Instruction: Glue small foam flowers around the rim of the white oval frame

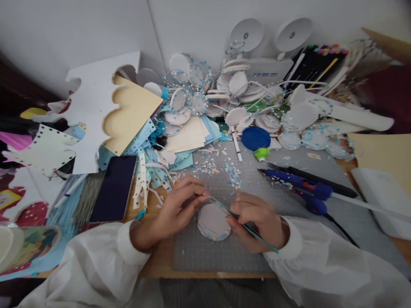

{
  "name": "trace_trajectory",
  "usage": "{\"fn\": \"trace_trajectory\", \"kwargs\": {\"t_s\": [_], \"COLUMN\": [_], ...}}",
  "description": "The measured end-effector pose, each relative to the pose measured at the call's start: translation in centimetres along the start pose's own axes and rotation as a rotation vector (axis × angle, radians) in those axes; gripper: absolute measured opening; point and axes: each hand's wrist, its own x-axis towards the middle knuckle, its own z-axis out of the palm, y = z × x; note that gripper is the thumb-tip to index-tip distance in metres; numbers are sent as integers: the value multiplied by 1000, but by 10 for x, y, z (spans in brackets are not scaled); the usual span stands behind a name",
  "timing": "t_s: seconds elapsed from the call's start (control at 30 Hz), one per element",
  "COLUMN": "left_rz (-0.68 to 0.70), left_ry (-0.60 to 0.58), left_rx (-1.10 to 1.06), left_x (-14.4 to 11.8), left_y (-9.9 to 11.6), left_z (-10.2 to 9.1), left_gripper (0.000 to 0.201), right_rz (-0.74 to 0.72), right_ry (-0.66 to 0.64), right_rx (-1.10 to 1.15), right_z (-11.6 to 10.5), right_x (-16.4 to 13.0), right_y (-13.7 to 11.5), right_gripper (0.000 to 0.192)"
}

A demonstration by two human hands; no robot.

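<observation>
Near side of the fingers: bare cutting mat (221, 259), good low lane. Between left hand (180, 209) and right hand (253, 216): tight, round disc (214, 220) below, tweezers (261, 240) crossing. Beyond fingertips: paper bits (233, 173), then marker (236, 146) and blue lid (256, 139) block. Left of left fingers: paper strips (144, 177), phone (114, 188). Right of right fingers: short mat gap, then glue gun (298, 182).

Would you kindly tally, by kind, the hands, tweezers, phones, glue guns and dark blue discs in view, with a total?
Hands: 2 (left hand, right hand)
Tweezers: 1
Phone: 1
Glue gun: 1
Dark blue disc: 1
Total: 6
</observation>
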Motion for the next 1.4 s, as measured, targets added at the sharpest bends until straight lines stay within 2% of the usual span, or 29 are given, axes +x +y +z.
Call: {"fn": "trace_trajectory", "kwargs": {"t_s": [0.5, 0.67, 0.77, 0.9, 1.0, 1.17, 1.4], "left_rz": [14, -17, -102, -206, -287, -326, -398], "left_ry": [-43, -82, -98, -101, -75, -93, -69], "left_rx": [-40, -55, -71, -98, -113, -258, -380], "left_x": [-1, -1, 0, 1, 1, 0, -1], "left_y": [-2, 1, 4, 6, 6, 9, 12], "left_z": [1, -1, -3, -4, -4, -7, -6], "left_gripper": [8, 9, 14, 31, 40, 54, 53], "right_rz": [-16, 15, 23, -42, -164, -320, -370], "right_ry": [-44, 32, 70, 36, -26, -168, -116], "right_rx": [-1, -18, -76, -207, -366, -576, -740], "right_z": [-2, -3, -3, -7, -10, -3, 12], "right_x": [0, 2, 3, 7, 12, 18, 40], "right_y": [-3, -4, -2, -4, -6, -9, -25], "right_gripper": [31, 33, 33, 35, 36, 26, 21]}}
